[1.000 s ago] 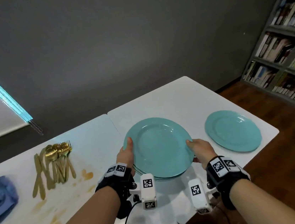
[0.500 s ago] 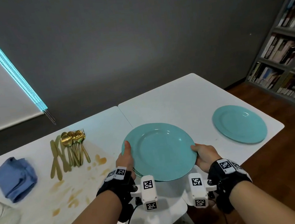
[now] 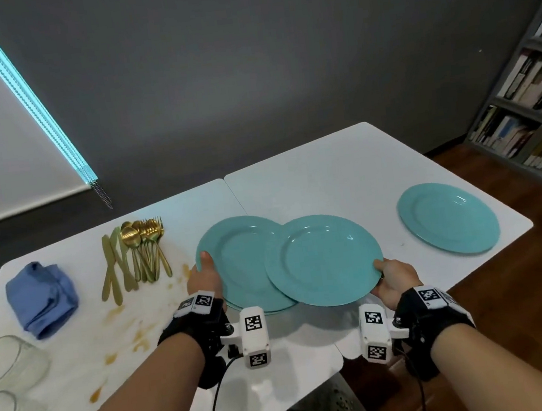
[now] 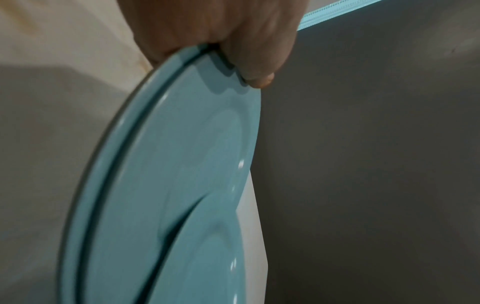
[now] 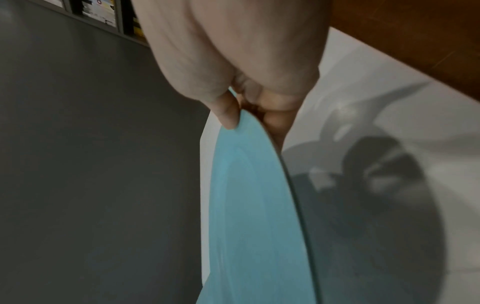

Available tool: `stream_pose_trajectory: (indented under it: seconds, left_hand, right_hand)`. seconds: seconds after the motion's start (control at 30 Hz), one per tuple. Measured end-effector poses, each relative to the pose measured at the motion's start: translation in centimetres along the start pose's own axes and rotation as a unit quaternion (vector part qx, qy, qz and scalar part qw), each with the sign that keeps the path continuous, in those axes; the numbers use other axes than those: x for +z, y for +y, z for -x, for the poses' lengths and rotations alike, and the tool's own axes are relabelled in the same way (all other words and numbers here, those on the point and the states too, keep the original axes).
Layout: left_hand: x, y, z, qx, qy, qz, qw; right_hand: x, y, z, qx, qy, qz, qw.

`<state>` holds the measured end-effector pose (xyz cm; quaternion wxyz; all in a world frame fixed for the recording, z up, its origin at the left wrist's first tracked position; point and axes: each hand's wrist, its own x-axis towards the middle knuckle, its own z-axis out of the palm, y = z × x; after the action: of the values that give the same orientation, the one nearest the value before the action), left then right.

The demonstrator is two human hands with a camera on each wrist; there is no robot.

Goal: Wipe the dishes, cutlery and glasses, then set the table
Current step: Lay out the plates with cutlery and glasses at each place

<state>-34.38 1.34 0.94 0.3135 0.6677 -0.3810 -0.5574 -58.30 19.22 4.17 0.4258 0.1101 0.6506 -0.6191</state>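
A stack of teal plates (image 3: 235, 261) is held just above the white table (image 3: 321, 178), near its front edge. My left hand (image 3: 205, 268) grips the stack's left rim, thumb on top; the left wrist view shows the hand (image 4: 249, 67) clamped on the stack (image 4: 179, 156). My right hand (image 3: 384, 273) pinches the right rim of the top plate (image 3: 324, 260), which is offset to the right and overlaps the stack. In the right wrist view my right hand (image 5: 242, 117) pinches that plate (image 5: 254, 205) between thumb and fingers. Another teal plate (image 3: 448, 217) lies at the table's right end.
Gold cutlery (image 3: 135, 252) lies in a bundle left of the plates, and a folded blue cloth (image 3: 42, 298) lies further left. Several glasses (image 3: 9, 391) lie at the near left corner. Orange-brown stains (image 3: 135, 331) mark the table. A bookshelf (image 3: 537, 104) stands at the right.
My right hand has drawn the top plate to the right, off the stack that both hands held. The left hand keeps the rest of the stack.
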Motion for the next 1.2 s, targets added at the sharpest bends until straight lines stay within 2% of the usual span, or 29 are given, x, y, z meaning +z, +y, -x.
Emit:
stream_pose_trajectory:
  seconds: [0.13,0.2,0.33,0.43,0.57,0.7,0.77,0.97,1.1,1.2]
  left_hand:
    - [-3.0,1.4,-0.7,0.001,0.088,-0.051,0.995]
    - [-4.4,2.0,-1.4,-0.003,0.103,-0.056,0.993]
    - [-5.7,0.7,-5.2,-0.016,0.119,0.002,0.993]
    - [-5.3,1.8,-2.9,-0.014,0.114,-0.036,0.993]
    - [-4.3,1.8,-1.3,-0.002,0.108,-0.09,0.99]
    - [-3.6,1.0,-1.2,0.011,0.094,-0.068,0.993]
    - [-2.9,0.6,-1.6,0.01,0.078,-0.034,0.996]
    - [-2.0,0.0,-3.0,0.016,0.031,0.0,0.999]
    - [-1.4,-1.2,-5.4,0.011,0.039,0.012,0.999]
    - [-1.1,-0.9,-5.1,0.011,0.036,0.011,0.999]
  right_hand:
    - [-1.5,0.9,-0.9,0.015,0.03,-0.023,0.999]
    - [-2.1,1.4,-1.4,0.027,0.044,-0.033,0.998]
    - [-2.8,2.3,-1.9,0.042,0.073,-0.041,0.996]
    - [-3.2,2.8,-2.1,0.035,0.087,-0.018,0.995]
    - [-3.4,3.4,-2.4,0.015,0.108,0.076,0.991]
    - [-4.1,4.1,-5.5,0.011,0.141,0.146,0.979]
    - [-4.3,4.3,-6.8,0.006,0.121,0.186,0.975]
    - [-4.2,3.8,-4.9,0.029,0.127,0.21,0.969]
    - [-3.8,3.3,-3.0,0.047,0.112,0.22,0.968]
    - [-3.5,3.0,-3.0,0.047,0.107,0.249,0.962]
